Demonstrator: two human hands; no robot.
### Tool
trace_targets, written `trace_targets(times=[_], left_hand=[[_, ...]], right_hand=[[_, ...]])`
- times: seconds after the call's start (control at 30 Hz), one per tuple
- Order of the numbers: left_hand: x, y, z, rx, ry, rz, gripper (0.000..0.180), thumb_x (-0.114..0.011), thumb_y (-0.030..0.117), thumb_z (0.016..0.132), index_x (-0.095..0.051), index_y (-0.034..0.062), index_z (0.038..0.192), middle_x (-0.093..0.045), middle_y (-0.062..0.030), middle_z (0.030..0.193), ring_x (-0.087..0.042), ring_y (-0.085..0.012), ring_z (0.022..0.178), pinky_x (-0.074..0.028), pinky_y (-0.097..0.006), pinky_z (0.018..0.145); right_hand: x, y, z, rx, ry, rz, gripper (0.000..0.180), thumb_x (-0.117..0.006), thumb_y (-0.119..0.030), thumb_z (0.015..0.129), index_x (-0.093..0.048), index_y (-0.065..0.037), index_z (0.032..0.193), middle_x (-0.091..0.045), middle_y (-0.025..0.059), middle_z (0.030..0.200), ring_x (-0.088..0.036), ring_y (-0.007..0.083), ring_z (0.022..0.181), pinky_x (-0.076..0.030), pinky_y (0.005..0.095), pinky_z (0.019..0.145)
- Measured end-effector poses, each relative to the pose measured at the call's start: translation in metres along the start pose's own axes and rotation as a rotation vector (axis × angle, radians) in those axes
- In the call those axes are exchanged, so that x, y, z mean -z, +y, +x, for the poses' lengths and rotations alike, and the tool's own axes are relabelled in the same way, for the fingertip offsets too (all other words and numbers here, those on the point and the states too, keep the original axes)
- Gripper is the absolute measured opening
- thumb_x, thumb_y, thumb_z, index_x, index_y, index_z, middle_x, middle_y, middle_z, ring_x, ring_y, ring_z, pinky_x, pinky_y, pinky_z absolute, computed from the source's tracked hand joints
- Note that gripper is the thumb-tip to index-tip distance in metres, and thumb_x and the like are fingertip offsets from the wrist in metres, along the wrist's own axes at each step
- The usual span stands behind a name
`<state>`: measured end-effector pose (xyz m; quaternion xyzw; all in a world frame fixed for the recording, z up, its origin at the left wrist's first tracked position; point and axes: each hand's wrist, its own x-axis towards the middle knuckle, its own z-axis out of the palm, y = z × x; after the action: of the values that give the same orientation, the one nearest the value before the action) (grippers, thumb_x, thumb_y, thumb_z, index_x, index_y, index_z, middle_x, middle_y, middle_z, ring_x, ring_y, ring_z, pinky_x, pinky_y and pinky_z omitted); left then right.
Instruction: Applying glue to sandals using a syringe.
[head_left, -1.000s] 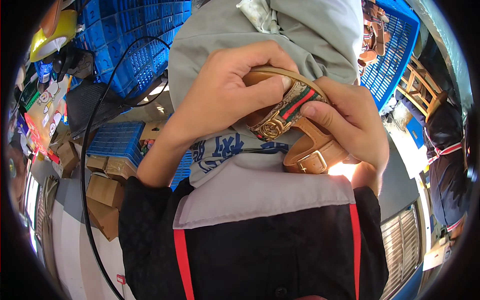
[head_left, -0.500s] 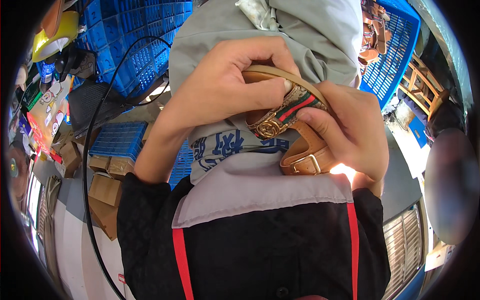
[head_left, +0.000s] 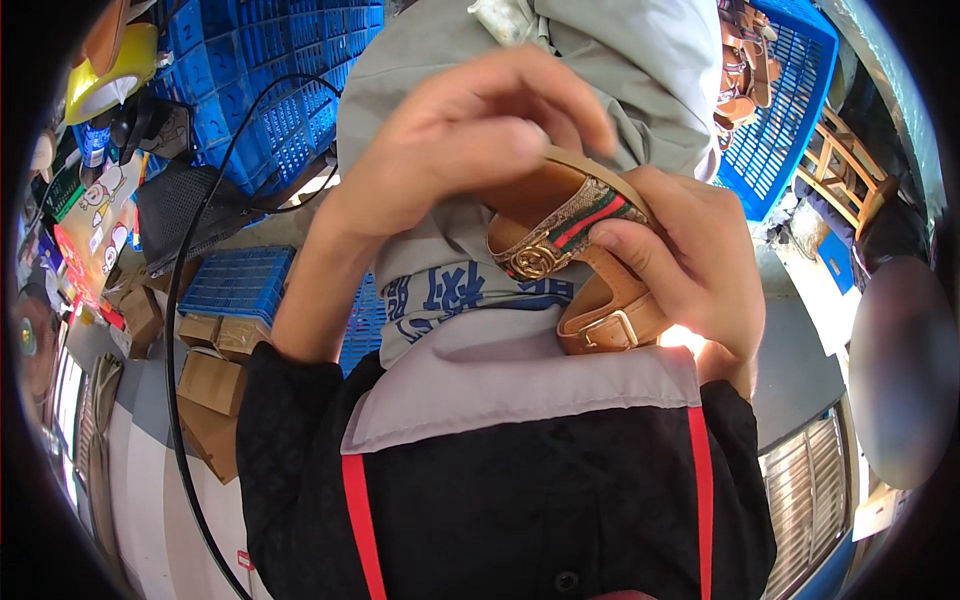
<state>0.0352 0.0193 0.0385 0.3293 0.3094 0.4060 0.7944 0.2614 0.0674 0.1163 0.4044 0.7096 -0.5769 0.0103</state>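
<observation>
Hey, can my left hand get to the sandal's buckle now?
Probably yes: the buckle on the sandal shows uncovered, and your left hand is close by. Your right hand holds the sandal but doesn't cover the buckle.

Stacked blue crates [head_left: 265,60] stand at the upper left, and a smaller blue crate [head_left: 235,280] sits lower, just beside cardboard boxes [head_left: 212,385]. At the far left, a bright window [head_left: 68,390] shows next to a gathered, drab curtain [head_left: 97,410]. A pale surface with a grey band [head_left: 150,490], wall or floor unclear, fills the lower left. On the right stand wooden slatted furniture [head_left: 848,180] and, lower, a barred window [head_left: 805,480]. Strong light whitens a patch nearby.
</observation>
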Motion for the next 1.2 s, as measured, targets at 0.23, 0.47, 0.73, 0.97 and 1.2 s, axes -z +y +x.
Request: trace_targets(times=[0.23,0.47,0.73,0.97,1.2], left_hand=[[0.02,0.002,-0.011,-0.437,0.454,0.122,0.048,-0.059,-0.005,0.09,-0.045,0.0021,0.136,-0.062,-0.0164,0.109,-0.064,-0.0254,0.091,-0.052,-0.035,0.082],[0.024,-0.003,-0.021,-0.42,0.481,0.174,0.035,-0.058,-0.005,0.092,-0.053,0.0011,0.126,-0.063,-0.0149,0.101,-0.061,-0.0228,0.085,-0.05,-0.034,0.078],[0.024,-0.002,-0.016,-0.413,0.425,0.084,0.013,-0.044,-0.001,0.098,-0.057,0.0019,0.099,-0.051,-0.0085,0.089,-0.046,-0.0158,0.069,-0.041,-0.03,0.067],[0.022,-0.007,-0.017,-0.421,0.389,0.144,0.016,-0.043,-0.002,0.1,-0.056,0.0037,0.093,-0.046,-0.0035,0.076,-0.038,-0.0097,0.062,-0.037,-0.027,0.06],[0.007,-0.008,-0.016,-0.385,0.516,0.122,0.019,-0.051,0.003,0.1,-0.051,0.0035,0.119,-0.048,-0.0016,0.08,-0.047,-0.0102,0.071,-0.043,-0.027,0.066]], right_hand=[[-0.002,0.011,-0.001,-0.042,0.008,0.089,0.021,-0.069,-0.023,0.091,-0.066,-0.003,0.089,-0.061,0.0153,0.067,-0.06,0.0335,0.061,-0.045,0.0383,0.056],[0.003,0.016,0.004,-0.265,-0.109,0.287,0.024,-0.067,-0.025,0.096,-0.066,-0.001,0.093,-0.062,0.0094,0.067,-0.055,0.0143,0.058,-0.043,0.0304,0.055],[-0.004,0.04,0.007,-0.296,-0.084,0.582,0.027,-0.064,-0.025,0.099,-0.066,0.002,0.098,-0.061,0.0019,0.074,-0.05,0.0058,0.072,-0.042,0.0251,0.063],[-0.005,0.039,0.009,-0.292,-0.076,0.61,0.027,-0.064,-0.024,0.099,-0.066,0.002,0.098,-0.06,0.0012,0.075,-0.05,0.0056,0.074,-0.042,0.0254,0.065],[-0.003,0.039,0.007,-0.299,-0.099,0.6,0.025,-0.064,-0.023,0.099,-0.066,0.002,0.099,-0.06,0.001,0.075,-0.051,0.0053,0.074,-0.042,0.0254,0.065]])
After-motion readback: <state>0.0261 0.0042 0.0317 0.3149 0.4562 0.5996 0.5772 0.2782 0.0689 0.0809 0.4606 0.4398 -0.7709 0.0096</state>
